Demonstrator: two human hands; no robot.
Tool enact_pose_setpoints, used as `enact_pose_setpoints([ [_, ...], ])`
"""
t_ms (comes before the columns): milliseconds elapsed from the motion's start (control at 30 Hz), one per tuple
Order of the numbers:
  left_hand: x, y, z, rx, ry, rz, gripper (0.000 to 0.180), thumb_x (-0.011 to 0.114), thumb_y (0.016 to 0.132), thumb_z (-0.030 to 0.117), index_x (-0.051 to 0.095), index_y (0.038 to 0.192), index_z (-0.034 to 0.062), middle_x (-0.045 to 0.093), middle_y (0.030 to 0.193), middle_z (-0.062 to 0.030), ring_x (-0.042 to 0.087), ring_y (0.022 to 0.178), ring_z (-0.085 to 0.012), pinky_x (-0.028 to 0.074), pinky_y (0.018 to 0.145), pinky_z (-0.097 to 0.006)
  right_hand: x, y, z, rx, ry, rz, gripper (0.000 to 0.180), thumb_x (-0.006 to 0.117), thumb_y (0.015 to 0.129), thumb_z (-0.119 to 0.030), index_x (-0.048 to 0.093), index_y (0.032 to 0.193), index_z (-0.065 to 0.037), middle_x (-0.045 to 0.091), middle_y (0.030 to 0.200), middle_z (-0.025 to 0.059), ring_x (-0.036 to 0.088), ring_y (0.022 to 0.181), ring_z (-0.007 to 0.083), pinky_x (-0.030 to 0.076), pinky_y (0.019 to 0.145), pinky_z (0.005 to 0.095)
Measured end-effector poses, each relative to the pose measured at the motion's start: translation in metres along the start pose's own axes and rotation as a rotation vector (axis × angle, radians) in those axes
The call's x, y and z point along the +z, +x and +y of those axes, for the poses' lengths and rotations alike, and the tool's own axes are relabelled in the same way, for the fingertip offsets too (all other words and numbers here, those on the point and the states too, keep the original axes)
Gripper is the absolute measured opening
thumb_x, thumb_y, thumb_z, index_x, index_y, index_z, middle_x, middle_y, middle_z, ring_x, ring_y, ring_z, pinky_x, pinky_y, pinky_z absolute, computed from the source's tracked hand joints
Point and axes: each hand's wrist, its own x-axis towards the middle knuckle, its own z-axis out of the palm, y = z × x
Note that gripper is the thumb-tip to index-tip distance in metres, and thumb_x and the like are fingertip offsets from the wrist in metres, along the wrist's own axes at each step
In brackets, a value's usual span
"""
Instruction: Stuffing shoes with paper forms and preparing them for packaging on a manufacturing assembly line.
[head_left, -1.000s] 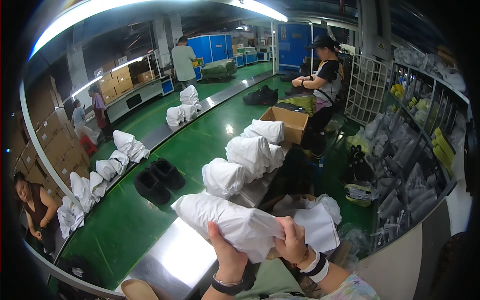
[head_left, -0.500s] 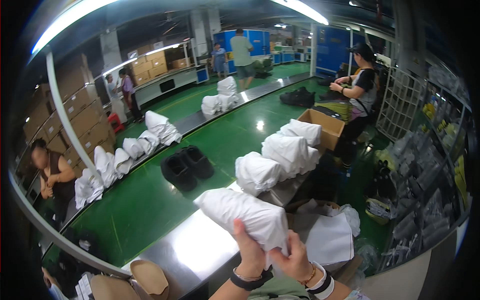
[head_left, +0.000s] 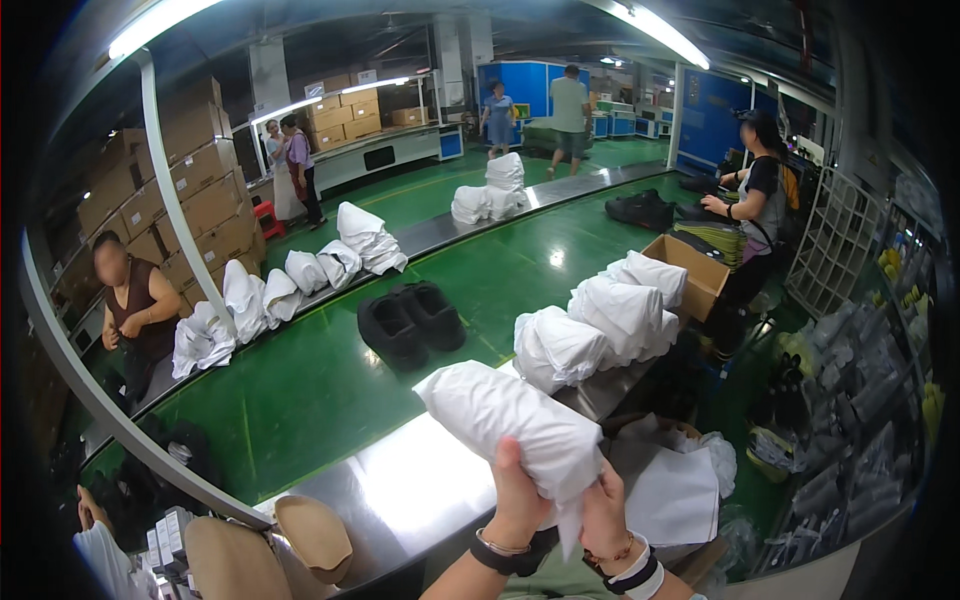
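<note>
A long bundle wrapped in white paper point(head_left: 505, 410) is held over the steel ledge at my front. My left hand point(head_left: 520, 495) grips its near side, thumb lying along the wrapping. At the bundle's right end my right hand point(head_left: 605, 515) is closed on the paper, and a loose corner hangs down between my hands. What the paper covers is hidden. Ahead, a pair of black shoes point(head_left: 410, 325) rests on the green conveyor belt point(head_left: 520, 290). Several similar white bundles point(head_left: 610, 320) are piled just beyond my hands to the right.
White sheets point(head_left: 675, 495) lie to my right. An open cardboard box point(head_left: 690, 275) stands beyond the pile, near a co-worker point(head_left: 755, 190). More wrapped bundles point(head_left: 370, 240) line the belt's far edge, with another person point(head_left: 140, 300) at left. Tan shoe-shaped forms point(head_left: 312, 540) sit at lower left.
The view has swung left, so the surroundings appear further right. My right hand has shifted its hold at the bundle's end, and a paper corner now hangs lower.
</note>
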Motion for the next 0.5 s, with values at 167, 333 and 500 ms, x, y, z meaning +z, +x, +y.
enact_pose_setpoints([
  [167, 0.004, 0.007, 0.028, 0.005, -0.054, 0.123, 0.074, 0.049, 0.080, 0.062, 0.041, 0.123, 0.0020, 0.054, 0.113, -0.0097, 0.054, 0.103, -0.0219, 0.042, 0.092, -0.033, 0.014, -0.004, -0.004, -0.474, -0.737, -0.278, 0.047, 0.070, 0.077, -0.014, 0.045, 0.112, 0.005, 0.055, 0.103, 0.0129, 0.055, 0.092, 0.0162, 0.045, 0.075, 0.0287],
  [333, -0.009, 0.004, 0.028, 0.037, -0.100, 0.146, 0.075, 0.054, 0.077, 0.063, 0.042, 0.122, 0.0038, 0.055, 0.112, -0.0102, 0.054, 0.103, -0.0219, 0.043, 0.091, -0.035, 0.009, 0.004, 0.009, -0.536, -0.949, -0.197, 0.024, 0.069, 0.077, -0.010, 0.056, 0.093, 0.003, 0.059, 0.079, 0.0127, 0.056, 0.070, 0.0127, 0.044, 0.060, 0.0285],
  [500, -0.011, 0.002, 0.033, 0.005, -0.193, -0.047, 0.090, 0.047, 0.074, 0.070, 0.035, 0.127, -0.0015, 0.053, 0.114, -0.0197, 0.054, 0.104, -0.0324, 0.042, 0.091, -0.041, 0.002, 0.016, -0.002, -0.014, -0.358, -0.344, 0.023, 0.061, 0.082, -0.001, 0.058, 0.103, 0.004, 0.063, 0.086, 0.0024, 0.058, 0.076, 0.0073, 0.047, 0.067, 0.0227],
])
